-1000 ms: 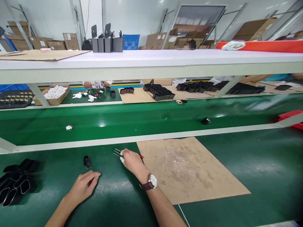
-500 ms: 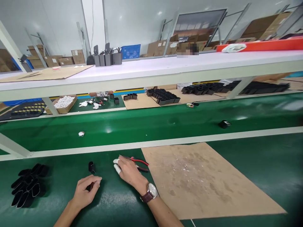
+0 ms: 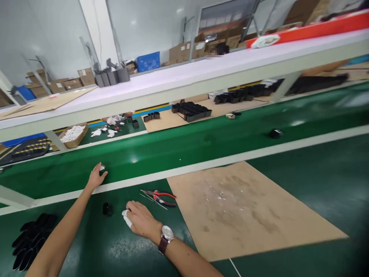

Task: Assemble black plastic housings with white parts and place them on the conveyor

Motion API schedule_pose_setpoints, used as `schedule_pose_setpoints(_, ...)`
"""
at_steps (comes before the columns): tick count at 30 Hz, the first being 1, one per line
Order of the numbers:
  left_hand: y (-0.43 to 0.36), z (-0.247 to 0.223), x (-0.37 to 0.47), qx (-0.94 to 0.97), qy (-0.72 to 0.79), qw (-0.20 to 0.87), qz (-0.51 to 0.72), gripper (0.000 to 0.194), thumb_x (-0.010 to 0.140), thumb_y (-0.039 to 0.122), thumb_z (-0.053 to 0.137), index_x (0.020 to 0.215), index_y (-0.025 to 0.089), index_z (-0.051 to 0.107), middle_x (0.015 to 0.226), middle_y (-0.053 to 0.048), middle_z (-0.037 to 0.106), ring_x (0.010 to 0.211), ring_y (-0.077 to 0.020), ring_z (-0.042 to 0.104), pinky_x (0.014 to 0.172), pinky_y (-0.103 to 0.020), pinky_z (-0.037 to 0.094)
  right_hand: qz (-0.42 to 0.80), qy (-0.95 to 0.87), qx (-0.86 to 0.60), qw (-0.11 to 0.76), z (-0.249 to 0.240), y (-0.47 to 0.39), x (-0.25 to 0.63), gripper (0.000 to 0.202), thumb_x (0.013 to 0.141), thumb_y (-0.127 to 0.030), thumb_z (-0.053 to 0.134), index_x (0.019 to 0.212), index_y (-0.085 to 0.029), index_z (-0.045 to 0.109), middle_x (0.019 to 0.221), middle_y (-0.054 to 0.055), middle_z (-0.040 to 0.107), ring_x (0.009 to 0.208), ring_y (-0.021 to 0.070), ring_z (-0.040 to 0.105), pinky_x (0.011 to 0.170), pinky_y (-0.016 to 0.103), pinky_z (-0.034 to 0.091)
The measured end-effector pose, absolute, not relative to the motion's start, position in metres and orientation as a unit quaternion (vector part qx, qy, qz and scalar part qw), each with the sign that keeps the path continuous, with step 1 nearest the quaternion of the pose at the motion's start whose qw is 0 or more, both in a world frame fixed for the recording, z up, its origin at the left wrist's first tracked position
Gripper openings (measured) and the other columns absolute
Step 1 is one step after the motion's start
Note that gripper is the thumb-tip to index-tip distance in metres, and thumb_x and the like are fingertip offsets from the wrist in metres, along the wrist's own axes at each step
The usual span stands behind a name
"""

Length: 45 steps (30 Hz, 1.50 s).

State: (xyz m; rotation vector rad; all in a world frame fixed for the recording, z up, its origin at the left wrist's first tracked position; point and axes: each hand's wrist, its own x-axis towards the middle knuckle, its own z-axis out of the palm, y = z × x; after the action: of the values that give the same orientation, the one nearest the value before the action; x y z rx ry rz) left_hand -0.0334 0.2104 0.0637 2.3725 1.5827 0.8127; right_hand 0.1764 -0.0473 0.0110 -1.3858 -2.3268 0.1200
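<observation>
One white part (image 3: 102,167) at left hand (image 3: 96,177) fingertips

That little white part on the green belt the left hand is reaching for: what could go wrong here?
The left hand stretches over the white rail to the small white part on the conveyor belt; if the belt runs, the part could slip past the fingers. The forearm passes close above the small black part and might knock it. The pliers lie loose beside the right hand, easy to bump.
</observation>
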Motion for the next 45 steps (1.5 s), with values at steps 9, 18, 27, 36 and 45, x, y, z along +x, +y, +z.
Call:
schedule_pose_setpoints(9,0.192,0.088,0.026,0.839,0.481,0.095,0.238,0.048,0.091,0.046,0.057,0.123,0.013,0.071,0.125,-0.017,0.075,0.109,-0.0359,0.071,0.102,-0.050,0.055,0.097,-0.828,-0.496,0.242,0.008,-0.042,0.180,0.005,0.093,-0.022,0.068,0.093,-0.018,0.068,0.108,0.008,0.063,0.097,0.0214,0.056,0.088,0.034,0.048)
schedule_pose_setpoints(18,0.002,0.090,0.004,0.908,0.314,0.241,0.140,0.033,0.095,0.046,0.071,0.122,0.027,0.072,0.109,-0.006,0.078,0.085,-0.0216,0.074,0.069,-0.029,0.060,0.197,-0.712,-0.565,0.366,0.007,-0.034,0.190,0.034,0.099,-0.007,0.047,0.130,-0.012,0.060,0.122,0.012,0.061,0.107,0.0192,0.063,0.095,0.031,0.053)
schedule_pose_setpoints(27,0.005,0.090,-0.062,0.814,0.466,0.137,0.320,0.041,0.097,0.056,0.068,0.121,0.022,0.072,0.110,-0.008,0.073,0.087,-0.0214,0.071,0.075,-0.033,0.061,0.257,-0.707,-0.570,0.331,0.026,-0.060,0.187,0.042,0.105,-0.037,0.057,0.140,-0.013,0.058,0.113,0.012,0.066,0.094,0.0218,0.066,0.087,0.036,0.054)
schedule_pose_setpoints(36,0.018,0.029,-0.074,0.812,0.400,0.318,0.281,0.052,0.096,0.049,0.068,0.141,0.024,0.062,0.126,-0.010,0.074,0.113,-0.0266,0.072,0.102,-0.045,0.059,0.220,-0.820,-0.465,0.252,0.038,-0.089,0.180,0.044,0.101,-0.021,0.060,0.144,-0.021,0.054,0.136,0.012,0.063,0.127,0.0260,0.057,0.109,0.045,0.049)
schedule_pose_setpoints(45,-0.013,0.017,-0.079,0.793,0.390,0.367,0.291,0.068,0.088,0.049,0.082,0.148,0.030,0.056,0.139,-0.008,0.068,0.128,-0.0284,0.066,0.111,-0.044,0.054,0.166,-0.774,-0.549,0.267,0.010,-0.099,0.172,0.038,0.104,-0.021,0.053,0.142,-0.023,0.054,0.134,0.012,0.065,0.126,0.0294,0.057,0.104,0.049,0.049)
